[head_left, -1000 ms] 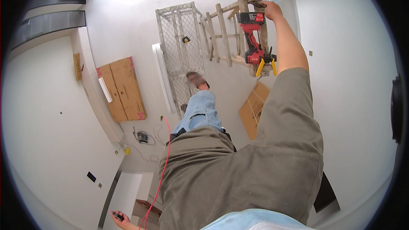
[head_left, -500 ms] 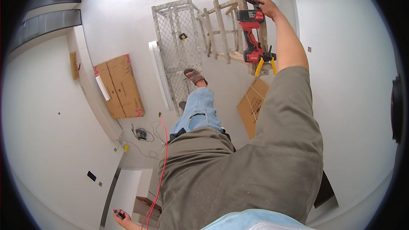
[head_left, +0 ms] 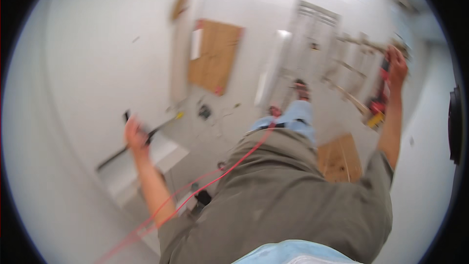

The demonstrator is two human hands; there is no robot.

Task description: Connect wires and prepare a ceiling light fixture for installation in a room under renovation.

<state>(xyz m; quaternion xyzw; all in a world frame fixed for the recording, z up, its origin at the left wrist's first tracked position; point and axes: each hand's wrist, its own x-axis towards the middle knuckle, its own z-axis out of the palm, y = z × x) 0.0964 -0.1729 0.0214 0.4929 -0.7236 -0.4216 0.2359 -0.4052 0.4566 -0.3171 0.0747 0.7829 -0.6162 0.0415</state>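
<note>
The picture is blurred. My left hand (head_left: 138,134) is closed round a small black object (head_left: 144,136), out in front of the white wall at lower left. My right hand (head_left: 395,63) is up at the right, fingers closed at the top of the wooden ladder (head_left: 351,66), its exact hold blurred. Beside it hangs a red cordless power tool (head_left: 378,105), with yellow-handled pliers (head_left: 375,120) below. A pink-red cable (head_left: 239,161) crosses my body diagonally. My feet (head_left: 302,89) are over a metal mesh platform (head_left: 317,10).
A cardboard sheet (head_left: 212,58) lies left of the platform, another (head_left: 339,159) at lower right. A long white strip (head_left: 271,68) runs beside the platform. A small dark device with wires (head_left: 204,111) lies on the floor. White walls rise at both sides.
The view has swung left, shifting the room rightward. My left arm has risen from the lower edge with the black object. The cable now slants across my body.
</note>
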